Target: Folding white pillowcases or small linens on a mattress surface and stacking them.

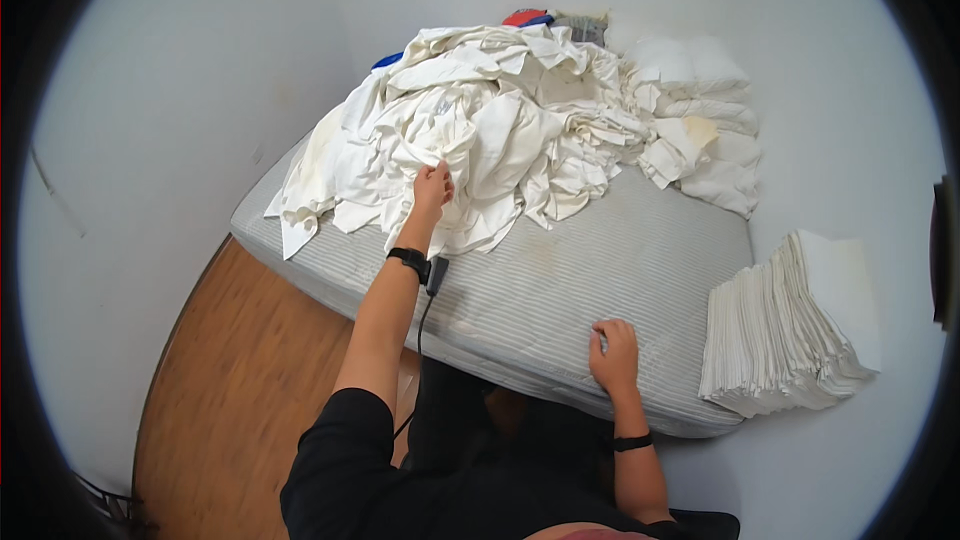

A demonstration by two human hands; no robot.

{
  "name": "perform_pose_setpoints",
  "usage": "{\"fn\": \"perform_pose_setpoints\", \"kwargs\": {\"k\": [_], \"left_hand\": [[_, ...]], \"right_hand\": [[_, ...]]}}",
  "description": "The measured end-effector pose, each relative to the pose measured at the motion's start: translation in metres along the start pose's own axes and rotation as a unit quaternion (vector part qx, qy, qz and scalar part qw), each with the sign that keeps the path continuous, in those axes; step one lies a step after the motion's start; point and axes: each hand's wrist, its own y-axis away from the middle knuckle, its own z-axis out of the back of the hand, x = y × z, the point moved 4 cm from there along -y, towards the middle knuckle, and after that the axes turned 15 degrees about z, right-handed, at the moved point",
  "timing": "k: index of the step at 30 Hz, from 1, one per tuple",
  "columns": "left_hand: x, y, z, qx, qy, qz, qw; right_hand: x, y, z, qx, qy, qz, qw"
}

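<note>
A big loose heap of white cloths [510,135] lies crumpled over the far part of a striped grey mattress [540,292]. My left hand [433,186] reaches onto the front of this heap, its fingertips at a fold of white fabric; whether they pinch it cannot be made out. Close to the mattress's near edge, my right hand [615,349] rests with fingers loosely curled and no cloth in it. A tall stack of folded white cloths [780,330] stands at the right end of the mattress, against the wall.
A black device with a cable [437,277] lies beside my left wrist. White padded bedding [705,90] is piled at the back right. Behind the heap are a red and blue item [527,17] and a blue item [388,60]. Wooden floor [247,367] shows at the left.
</note>
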Motion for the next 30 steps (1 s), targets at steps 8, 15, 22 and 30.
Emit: {"fn": "perform_pose_setpoints", "kwargs": {"k": [8,15,22,30], "left_hand": [[0.096,0.100,-0.100,0.088,-0.282,-0.302,0.906],[0.080,0.218,-0.075,0.176,-0.355,-0.256,0.882],[0.172,0.370,-0.075,0.630,-0.470,-0.079,0.613],[0.100,0.336,-0.029,0.163,-0.174,-0.114,0.965]], "right_hand": [[-0.005,0.003,0.003,-0.019,0.002,-0.022,1.000],[0.005,-0.001,0.004,-0.028,-0.026,-0.029,0.999],[-0.012,0.008,0.005,-0.050,-0.035,-0.051,0.997],[-0.015,0.003,0.008,-0.047,-0.052,-0.022,0.997]]}}
